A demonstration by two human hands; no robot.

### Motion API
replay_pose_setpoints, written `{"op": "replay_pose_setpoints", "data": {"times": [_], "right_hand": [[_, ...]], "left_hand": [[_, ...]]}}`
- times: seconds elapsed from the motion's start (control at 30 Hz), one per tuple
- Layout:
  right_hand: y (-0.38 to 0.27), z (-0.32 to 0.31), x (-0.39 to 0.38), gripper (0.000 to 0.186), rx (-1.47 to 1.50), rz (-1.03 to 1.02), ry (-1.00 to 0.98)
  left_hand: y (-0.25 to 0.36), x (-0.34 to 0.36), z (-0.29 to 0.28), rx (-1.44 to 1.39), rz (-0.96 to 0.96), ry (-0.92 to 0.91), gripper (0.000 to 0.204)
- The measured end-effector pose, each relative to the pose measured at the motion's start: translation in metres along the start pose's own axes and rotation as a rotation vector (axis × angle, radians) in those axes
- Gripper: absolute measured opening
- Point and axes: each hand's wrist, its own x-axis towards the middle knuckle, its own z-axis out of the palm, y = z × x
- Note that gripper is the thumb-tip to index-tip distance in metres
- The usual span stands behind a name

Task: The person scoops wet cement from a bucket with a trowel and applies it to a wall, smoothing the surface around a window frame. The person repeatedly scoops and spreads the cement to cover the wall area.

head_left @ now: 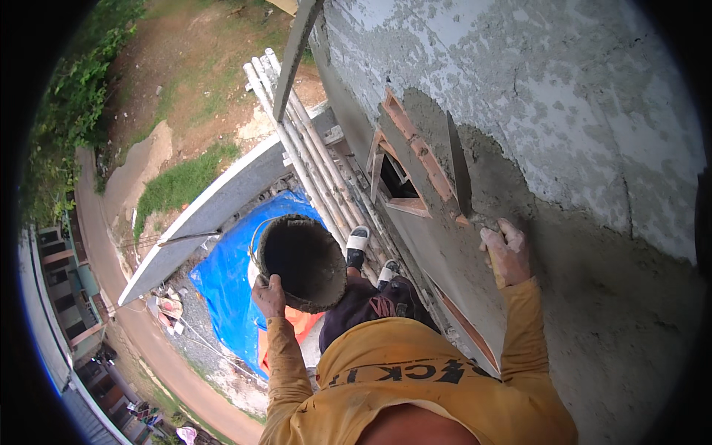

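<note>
My left hand (268, 297) is closed on the rim of a dark bucket (315, 289) crusted with grey mortar, held out over a blue tarp (226, 297). My right hand (508, 252) is beside the wall, fingers curled at a patch of wet grey render (545, 289); what they hold is hard to make out. Above that hand, a brick-coloured strip (415, 133) edged with render runs along a small opening (397, 182) with a reddish frame. The upper wall (556, 89) is pale with grey splatters.
My sandalled feet (357, 241) rest on narrow bamboo poles (297, 148) high above the ground. An upright board (293, 59) crosses the poles. Below are a curved concrete ledge (189, 200), an orange sheet (297, 326), a dirt road (193, 386), greenery and low buildings (63, 274).
</note>
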Motion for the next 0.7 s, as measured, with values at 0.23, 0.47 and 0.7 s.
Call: {"op": "replay_pose_setpoints", "data": {"times": [0.23, 0.47, 0.7], "right_hand": [[0.057, 0.06, 0.019, 0.044, -0.992, -0.559, -0.149], [0.01, 0.145, 0.072, 0.031, -1.357, -0.398, -0.397], [0.059, 0.147, 0.03, 0.044, -0.551, -0.283, -0.509]], "left_hand": [[0.079, 0.025, 0.022, 0.054, 0.161, -0.186, 0.029], [0.182, 0.006, 0.027, 0.024, 0.527, -0.336, 0.026], [0.203, -0.011, 0.026, -0.373, 0.549, -0.488, 0.017]]}}
